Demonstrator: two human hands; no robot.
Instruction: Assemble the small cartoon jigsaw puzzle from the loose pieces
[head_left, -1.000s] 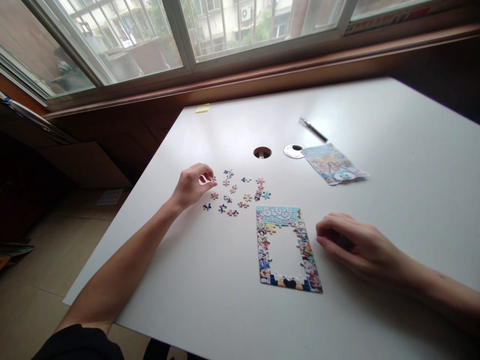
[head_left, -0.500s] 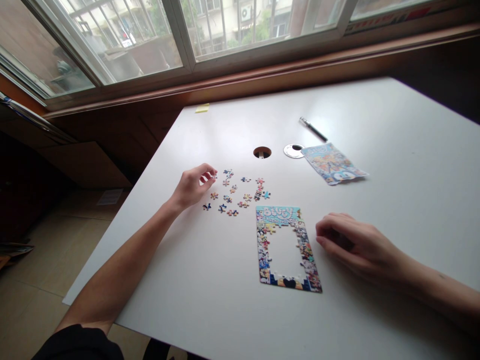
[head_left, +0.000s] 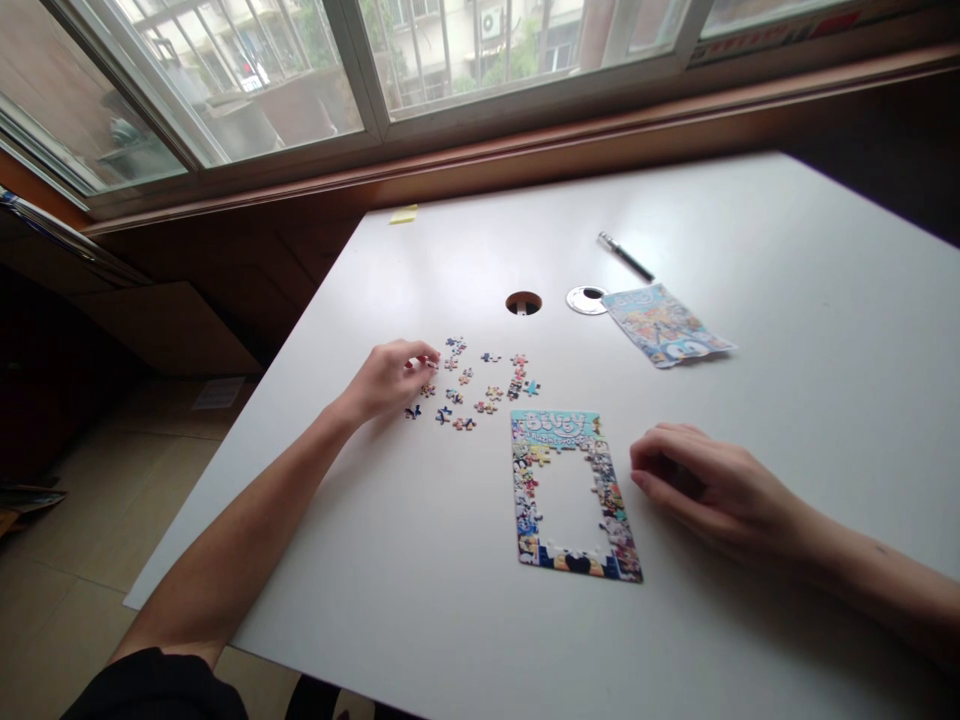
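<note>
At the left edge of a loose group of jigsaw puzzle pieces [head_left: 465,424], my left hand [head_left: 386,380] has its thumb and fingers pinched on a small puzzle piece, mostly covered by the fingertips. The jigsaw puzzle board [head_left: 527,530] lies flat in the middle of the table. Its frame is filled in around the border, and the white table shows through the middle. My right hand [head_left: 697,480] rests on the table just right of the board, fingers curled in toward the thumb, with nothing visible in it.
A printed picture sheet [head_left: 667,325] lies beyond my right hand, partly over a metal ring cover [head_left: 585,300]. Behind it is a dark pen [head_left: 626,256]. The white table [head_left: 360,600] has a round cable hole [head_left: 523,303] and yellow tape [head_left: 403,215] at its far edge.
My left hand has shifted slightly right and down, closer to the loose pieces, with its fingers pinched. My right hand and the puzzle board have stayed in place.
</note>
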